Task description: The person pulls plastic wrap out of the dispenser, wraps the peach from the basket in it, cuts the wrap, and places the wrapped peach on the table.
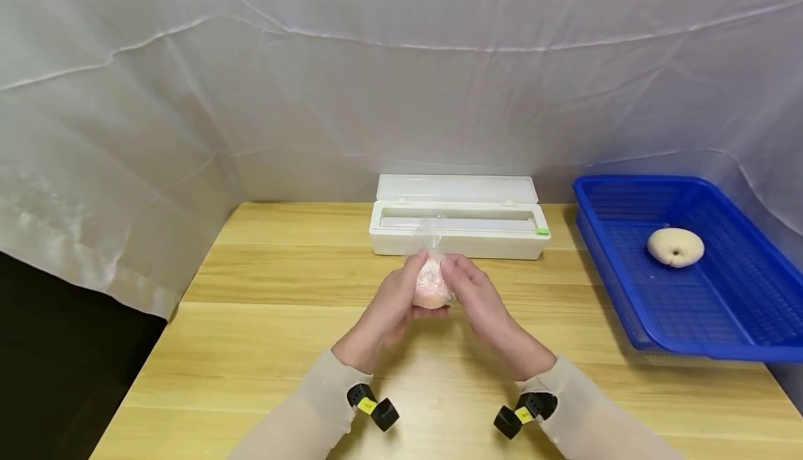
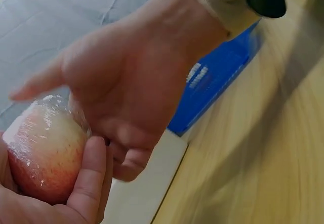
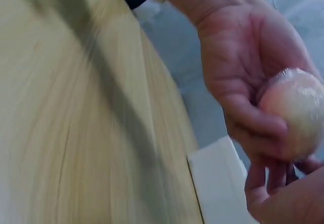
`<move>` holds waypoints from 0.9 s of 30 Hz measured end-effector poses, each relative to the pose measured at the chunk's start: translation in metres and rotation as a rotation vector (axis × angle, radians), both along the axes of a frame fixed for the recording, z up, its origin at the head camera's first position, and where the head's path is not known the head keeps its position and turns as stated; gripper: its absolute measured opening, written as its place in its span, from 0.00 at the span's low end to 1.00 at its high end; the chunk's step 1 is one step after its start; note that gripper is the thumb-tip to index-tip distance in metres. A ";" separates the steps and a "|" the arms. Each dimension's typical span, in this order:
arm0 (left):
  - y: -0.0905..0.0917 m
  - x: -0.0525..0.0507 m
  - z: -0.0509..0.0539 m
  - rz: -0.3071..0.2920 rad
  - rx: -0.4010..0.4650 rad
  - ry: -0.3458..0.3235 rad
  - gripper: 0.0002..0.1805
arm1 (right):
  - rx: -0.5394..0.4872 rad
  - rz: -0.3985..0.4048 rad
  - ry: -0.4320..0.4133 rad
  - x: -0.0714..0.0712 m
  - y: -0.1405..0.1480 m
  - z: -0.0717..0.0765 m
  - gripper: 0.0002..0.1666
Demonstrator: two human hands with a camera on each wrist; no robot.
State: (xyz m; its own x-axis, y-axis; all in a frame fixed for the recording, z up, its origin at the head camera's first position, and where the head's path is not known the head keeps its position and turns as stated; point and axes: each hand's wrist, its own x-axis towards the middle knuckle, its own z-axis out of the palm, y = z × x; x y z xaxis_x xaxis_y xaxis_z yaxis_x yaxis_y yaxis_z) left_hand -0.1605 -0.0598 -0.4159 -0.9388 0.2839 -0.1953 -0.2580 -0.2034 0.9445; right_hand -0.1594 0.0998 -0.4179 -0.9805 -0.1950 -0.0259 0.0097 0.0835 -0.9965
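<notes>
A red-and-yellow peach (image 2: 48,153), covered in clear, crinkled plastic film (image 1: 429,240), is held up between both hands over the table. My left hand (image 1: 395,297) cups it from the left and below, fingers curled round it. From the other side, my right hand (image 1: 478,294) has its thumb and forefinger at the film near the top of the peach. Seen in the left wrist view, the other fingers of the right hand (image 2: 126,92) are bent. Loose film stands up above the thumbs. The right wrist view shows the wrapped peach (image 3: 298,112) against the left palm.
Behind the hands stands a white film dispenser box (image 1: 461,245), its lid raised and a roll inside. To the right is a blue plastic basket (image 1: 646,331) with a pale, round fruit (image 1: 676,247) in it. Pale cloth (image 1: 389,111) hangs behind the wooden table (image 1: 263,355).
</notes>
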 end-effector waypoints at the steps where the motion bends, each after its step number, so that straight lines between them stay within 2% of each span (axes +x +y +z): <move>1: -0.002 -0.001 0.001 0.001 0.013 -0.017 0.38 | 0.029 0.025 0.030 0.000 0.002 -0.001 0.24; 3: -0.005 -0.002 0.002 -0.002 0.023 -0.043 0.38 | 0.086 0.051 0.100 0.001 0.004 -0.003 0.25; 6: -0.009 -0.003 0.004 -0.006 0.030 -0.066 0.39 | 0.130 0.045 0.183 0.001 0.005 -0.007 0.26; 13: -0.015 -0.003 0.006 -0.020 0.060 -0.105 0.42 | 0.124 0.084 0.241 0.000 0.007 -0.014 0.29; 19: -0.019 -0.004 0.007 -0.053 0.089 -0.137 0.40 | 0.129 0.082 0.344 0.001 0.008 -0.018 0.31; 24: -0.022 -0.005 0.008 -0.083 0.148 -0.169 0.39 | 0.061 0.163 0.326 0.000 0.012 -0.021 0.38; 27: -0.023 -0.005 0.008 -0.097 0.171 -0.184 0.39 | 0.044 0.181 0.310 -0.001 0.014 -0.022 0.40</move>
State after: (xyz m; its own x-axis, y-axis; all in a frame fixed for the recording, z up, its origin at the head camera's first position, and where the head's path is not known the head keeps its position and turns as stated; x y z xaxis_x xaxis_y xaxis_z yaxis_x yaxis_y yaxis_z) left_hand -0.1660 -0.0832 -0.4074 -0.8588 0.4143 -0.3012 -0.4480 -0.3224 0.8339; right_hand -0.1602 0.1135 -0.4403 -0.8927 -0.3718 0.2545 -0.3109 0.0994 -0.9452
